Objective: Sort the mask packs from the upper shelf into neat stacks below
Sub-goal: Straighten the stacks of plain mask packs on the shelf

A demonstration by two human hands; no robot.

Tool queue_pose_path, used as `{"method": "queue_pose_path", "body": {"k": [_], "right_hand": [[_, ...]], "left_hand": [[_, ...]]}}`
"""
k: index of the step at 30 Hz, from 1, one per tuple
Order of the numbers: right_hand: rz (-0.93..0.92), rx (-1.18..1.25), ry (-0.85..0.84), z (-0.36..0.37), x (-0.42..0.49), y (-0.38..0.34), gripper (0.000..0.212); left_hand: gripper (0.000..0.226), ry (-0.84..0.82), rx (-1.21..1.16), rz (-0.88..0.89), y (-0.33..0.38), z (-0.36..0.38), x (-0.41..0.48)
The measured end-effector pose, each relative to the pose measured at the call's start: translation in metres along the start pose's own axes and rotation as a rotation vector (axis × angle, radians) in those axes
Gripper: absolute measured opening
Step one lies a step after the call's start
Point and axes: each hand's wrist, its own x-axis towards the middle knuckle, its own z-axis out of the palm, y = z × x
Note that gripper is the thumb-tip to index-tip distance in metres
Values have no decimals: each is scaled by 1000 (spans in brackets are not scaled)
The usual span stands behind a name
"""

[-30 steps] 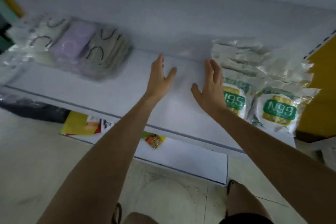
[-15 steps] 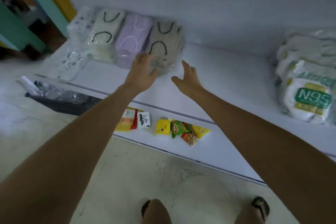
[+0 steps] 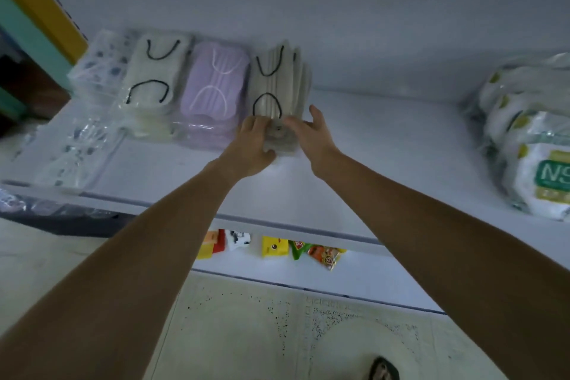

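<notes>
On the white upper shelf (image 3: 385, 145) stand rows of mask packs in clear wrap. From the left: a patterned pack (image 3: 98, 68), a cream pack with black loops (image 3: 154, 77), a lilac pack (image 3: 216, 83) and a grey-beige stack with black loops (image 3: 277, 77). My left hand (image 3: 251, 145) grips the near left end of the grey-beige stack. My right hand (image 3: 314, 133) holds its near right end, thumb raised. A pile of white N95 packs (image 3: 536, 145) lies at the shelf's right end.
The lower shelf (image 3: 354, 287) holds several small colourful snack packets (image 3: 277, 247). A dark bag (image 3: 61, 216) lies below the upper shelf at the left. A yellow and teal frame (image 3: 37, 9) stands at the far left. A sandalled foot (image 3: 384, 369) stands on the tiled floor.
Both hands moved from the shelf's middle leftward to the grey-beige stack and took hold of its near end. The view swung left, pushing the N95 pile to the right edge.
</notes>
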Motion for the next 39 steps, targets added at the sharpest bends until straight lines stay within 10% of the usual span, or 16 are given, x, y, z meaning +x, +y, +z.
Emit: {"method": "queue_pose_path", "body": {"k": [5, 15, 24, 30, 35, 39], "right_hand": [[132, -28, 87, 9, 11, 2, 80], [278, 52, 35, 19, 21, -14, 38], [5, 86, 105, 8, 4, -23, 23], [-423, -570, 47, -96, -51, -41, 32], [-285, -1178, -159, -180, -74, 10, 36], [-272, -1221, -249, -193, -76, 35, 46]], "left_hand": [[60, 21, -58, -12, 3, 10, -1], [63, 42, -167, -14, 4, 9, -9], [51, 218, -258, 56, 28, 12, -19], [41, 186, -525, 224, 95, 28, -36], [32, -151, -361, 121, 138, 94, -83], [42, 353, 91, 372, 146, 114, -100]]}}
